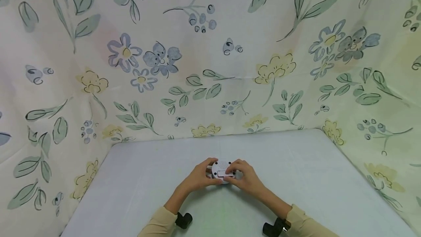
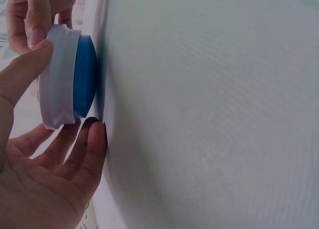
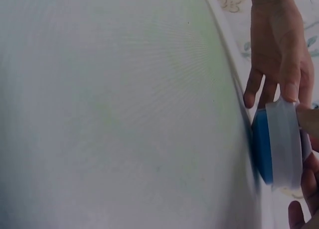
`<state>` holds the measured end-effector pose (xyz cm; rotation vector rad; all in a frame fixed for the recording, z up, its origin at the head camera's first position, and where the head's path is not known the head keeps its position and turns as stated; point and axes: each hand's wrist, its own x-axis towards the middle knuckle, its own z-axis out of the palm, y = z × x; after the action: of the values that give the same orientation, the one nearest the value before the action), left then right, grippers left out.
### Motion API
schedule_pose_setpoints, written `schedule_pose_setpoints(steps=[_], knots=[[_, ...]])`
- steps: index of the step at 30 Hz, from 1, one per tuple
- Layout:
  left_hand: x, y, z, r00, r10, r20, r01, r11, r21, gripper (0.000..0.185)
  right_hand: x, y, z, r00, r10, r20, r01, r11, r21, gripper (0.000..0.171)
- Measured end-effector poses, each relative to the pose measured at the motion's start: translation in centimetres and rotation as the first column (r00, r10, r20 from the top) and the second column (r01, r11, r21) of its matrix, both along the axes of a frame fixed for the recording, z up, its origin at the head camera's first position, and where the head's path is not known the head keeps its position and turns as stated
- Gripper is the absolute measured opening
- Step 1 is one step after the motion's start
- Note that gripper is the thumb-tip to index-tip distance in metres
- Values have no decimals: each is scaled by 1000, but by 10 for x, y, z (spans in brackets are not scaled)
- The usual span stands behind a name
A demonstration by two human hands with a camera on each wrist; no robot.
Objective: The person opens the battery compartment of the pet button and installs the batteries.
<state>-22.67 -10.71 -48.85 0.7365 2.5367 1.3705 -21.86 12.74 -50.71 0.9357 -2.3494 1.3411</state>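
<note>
A round white sound button [image 1: 215, 171] lies face down between both hands in the head view, its underside up with small speaker holes, dark feet and a rectangular battery cover [image 1: 222, 173]. Its blue dome [image 2: 85, 77] faces the table in the left wrist view. My left hand [image 1: 199, 176] grips the rim from the left, thumb on the near side and fingers round the far side. From the right, my right hand [image 1: 246, 179] has its thumb at the near rim and a fingertip on the battery cover. In the right wrist view the white casing [image 3: 285, 144] hides part of the right fingers.
A white cloth covers the table [image 1: 144, 178]. Behind and beside it hangs a floral curtain [image 1: 204, 54]. Black wrist cameras [image 1: 184, 221] sit by the beige sleeves [image 1: 159, 222].
</note>
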Motion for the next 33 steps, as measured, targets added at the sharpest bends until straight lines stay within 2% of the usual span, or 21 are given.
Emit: schedule_pose_setpoints(steps=[6, 14, 23, 26, 29, 33], knots=[[0, 0, 1, 1000, -2, -2, 2, 1000, 1, 75, -1, -2, 0, 1000, 6, -28, -6, 1000, 6, 19], [0, 0, 3, 1000, 0, -9, 0, 1000, -3, 74, -2, -2, 6, 998, -6, 69, 4, 999, 34, 17], [1, -2, 2, 999, -25, -24, 25, 1000, 12, 75, -9, 4, 3, 993, 58, 102, -61, 998, 25, 15], [1, -2, 3, 999, -29, -22, 29, 999, 13, 75, -12, 5, 4, 990, 56, 130, -60, 998, 29, 15], [1, -2, 3, 1000, -24, -15, 24, 1000, 1, 76, -13, 4, 5, 984, 32, 176, -40, 998, 40, 24], [0, -2, 1, 1000, -17, -6, 17, 1000, -21, 75, -14, 3, 8, 965, 22, 261, -36, 998, 50, 51]])
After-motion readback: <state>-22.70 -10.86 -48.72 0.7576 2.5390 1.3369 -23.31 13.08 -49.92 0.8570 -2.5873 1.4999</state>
